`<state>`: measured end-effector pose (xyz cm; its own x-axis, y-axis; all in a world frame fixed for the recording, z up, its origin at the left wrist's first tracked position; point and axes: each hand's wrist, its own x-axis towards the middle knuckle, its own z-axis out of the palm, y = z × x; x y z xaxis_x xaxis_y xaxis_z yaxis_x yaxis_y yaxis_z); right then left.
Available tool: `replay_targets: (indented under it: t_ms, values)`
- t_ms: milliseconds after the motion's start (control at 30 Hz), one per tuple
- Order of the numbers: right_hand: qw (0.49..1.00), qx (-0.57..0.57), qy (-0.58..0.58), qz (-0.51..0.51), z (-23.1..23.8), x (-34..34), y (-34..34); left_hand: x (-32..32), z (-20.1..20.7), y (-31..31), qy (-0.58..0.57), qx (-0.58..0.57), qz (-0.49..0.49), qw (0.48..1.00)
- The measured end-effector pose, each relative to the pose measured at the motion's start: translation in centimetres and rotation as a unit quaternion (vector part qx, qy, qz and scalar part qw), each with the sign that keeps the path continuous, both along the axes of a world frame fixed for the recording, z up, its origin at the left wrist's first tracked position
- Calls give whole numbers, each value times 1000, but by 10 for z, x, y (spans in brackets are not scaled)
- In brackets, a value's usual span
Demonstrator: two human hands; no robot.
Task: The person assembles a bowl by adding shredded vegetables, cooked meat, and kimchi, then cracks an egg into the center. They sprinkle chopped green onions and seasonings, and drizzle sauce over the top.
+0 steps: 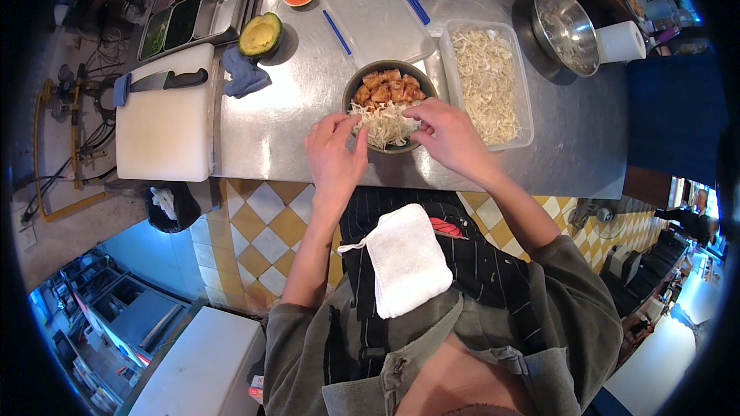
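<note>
A dark round bowl (425,79) stands near the steel counter's front edge. Glazed brown cubes (388,87) fill its far side, and pale strands that look like bean sprouts (385,127) are heaped on its near side. My left hand (338,150) reaches over the left rim, thumb and fingers apart, fingertips against the sprouts. From the right, my right hand (449,135) touches the other side of the heap, its forefinger and thumb apart. A clear plastic tub (526,108) full of the same strands sits just right of the bowl.
A white cutting board (162,142) carrying a knife (185,78) lies left. Around it are a blue cloth (245,75), a halved avocado (260,34) and a tray of metal pans (223,11). A plastic lid (378,15) lies behind the bowl; a steel mixing bowl (566,31) stands right.
</note>
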<state>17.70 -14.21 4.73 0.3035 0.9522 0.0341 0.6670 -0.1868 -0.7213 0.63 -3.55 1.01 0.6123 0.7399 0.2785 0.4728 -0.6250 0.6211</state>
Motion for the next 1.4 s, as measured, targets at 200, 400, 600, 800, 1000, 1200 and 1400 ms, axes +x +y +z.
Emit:
replay_targets:
  t_ms: [200,400,600,800,1000,1200,1400]
  values:
    - [984,173,-21,-43,-10,-7,4,5,11,5,-66,-7,9,998]
    - [990,61,2,-127,-2,43,54,27,-24,82,-145,-181,87,969]
    - [962,-142,-183,-143,-72,167,182,104,-88,164,-104,-433,117,888]
    - [953,-201,-135,-181,-95,196,191,131,-75,167,-117,-558,38,821]
    - [950,-148,168,-218,-73,200,187,114,-55,164,-211,-574,30,790]
    - [950,2,220,-220,-66,199,188,108,-40,172,-245,-539,-1,806]
    - [937,287,110,-165,38,154,138,87,34,144,-332,-432,-57,837]
